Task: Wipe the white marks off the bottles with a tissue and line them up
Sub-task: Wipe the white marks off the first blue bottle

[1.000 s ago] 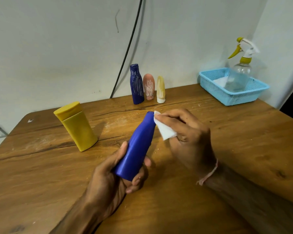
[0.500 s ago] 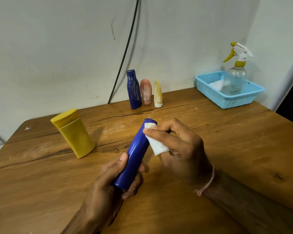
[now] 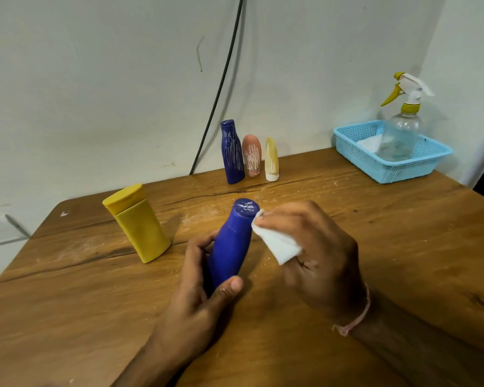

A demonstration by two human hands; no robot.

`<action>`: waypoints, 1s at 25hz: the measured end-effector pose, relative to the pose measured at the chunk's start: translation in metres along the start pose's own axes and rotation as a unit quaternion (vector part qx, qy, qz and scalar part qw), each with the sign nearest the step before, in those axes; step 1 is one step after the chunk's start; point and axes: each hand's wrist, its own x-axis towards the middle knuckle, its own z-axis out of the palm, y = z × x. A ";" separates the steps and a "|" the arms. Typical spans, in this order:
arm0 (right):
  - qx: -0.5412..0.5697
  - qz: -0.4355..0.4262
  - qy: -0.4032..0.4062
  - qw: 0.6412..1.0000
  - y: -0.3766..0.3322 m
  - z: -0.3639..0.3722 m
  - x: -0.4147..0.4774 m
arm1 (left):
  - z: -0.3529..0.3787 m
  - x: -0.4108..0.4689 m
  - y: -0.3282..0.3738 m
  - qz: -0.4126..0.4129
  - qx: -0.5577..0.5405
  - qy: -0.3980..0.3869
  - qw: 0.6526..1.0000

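Gripping the blue bottle [image 3: 229,247], left fingers [image 3: 196,255] wrap its base.

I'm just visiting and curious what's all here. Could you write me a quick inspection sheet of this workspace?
Surface: wooden table, cracked, dusted with white specks.
Job's things: blue bottle, marks left on its cap; tissue; yellow bottle clean; marked blue bottle, pink bottle and cream bottle by the wall.
Clutter: blue basket holding spray bottle.
Hands: left hand grips the blue bottle; right hand pinches the tissue.
Cables: black cable down the wall.
Surroundings: pale wall.
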 end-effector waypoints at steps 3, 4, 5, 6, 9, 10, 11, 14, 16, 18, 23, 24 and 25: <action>0.002 0.047 0.051 0.998 0.002 0.001 0.004 | -0.003 0.001 -0.001 0.003 0.054 -0.003 0.999; 0.004 0.046 0.045 0.998 0.003 0.001 0.005 | -0.004 0.001 -0.001 0.005 0.072 -0.006 0.997; 0.007 0.039 0.027 0.999 0.003 0.002 0.005 | -0.005 0.001 -0.001 0.008 0.086 -0.006 0.996; 0.015 0.027 0.005 1.000 0.003 0.002 0.004 | -0.006 0.001 -0.002 0.012 0.100 -0.003 0.995; 0.038 -0.010 -0.036 0.999 0.002 0.001 0.003 | -0.009 0.002 -0.005 0.013 0.112 0.013 0.993; 0.038 -0.013 -0.036 0.999 0.002 0.000 0.003 | -0.011 0.003 -0.005 0.008 0.105 0.016 0.994; 0.030 -0.005 -0.028 0.999 0.003 0.000 0.003 | -0.011 0.003 -0.005 0.003 0.100 0.016 0.995; -0.022 0.049 -0.001 0.999 0.007 0.002 0.003 | -0.011 0.004 -0.005 -0.001 0.110 0.002 0.994; -0.019 0.049 -0.009 0.999 0.006 0.003 0.002 | -0.011 0.004 -0.007 -0.002 0.106 -0.004 0.994; 0.001 0.020 -0.022 1.000 0.005 0.001 0.002 | -0.011 0.005 -0.009 0.005 0.113 -0.007 0.994; -0.033 0.039 -0.021 0.998 0.012 0.000 0.006 | -0.012 0.005 -0.009 0.007 0.119 -0.011 0.993; -0.030 0.037 -0.027 0.998 0.012 0.000 0.006 | -0.012 0.006 -0.009 0.007 0.117 -0.014 0.993; -0.020 0.028 -0.035 0.999 0.012 -0.001 0.006 | -0.013 0.006 -0.010 0.007 0.117 -0.015 0.993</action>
